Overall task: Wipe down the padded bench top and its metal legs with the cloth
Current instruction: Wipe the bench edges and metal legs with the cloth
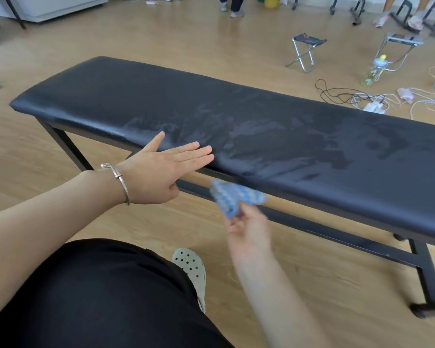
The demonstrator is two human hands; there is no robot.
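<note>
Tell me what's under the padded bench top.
Under the bench top: black metal legs, a long crossbar and wooden floor. The right hand holds the blue cloth below its front edge. The pad's underside and far legs are hidden.

The right hand and the blue cloth it pinches are smeared by blur, so whether the cloth touches the rail cannot be told, while the padded bench top runs off the right edge and hides its far legs.
</note>
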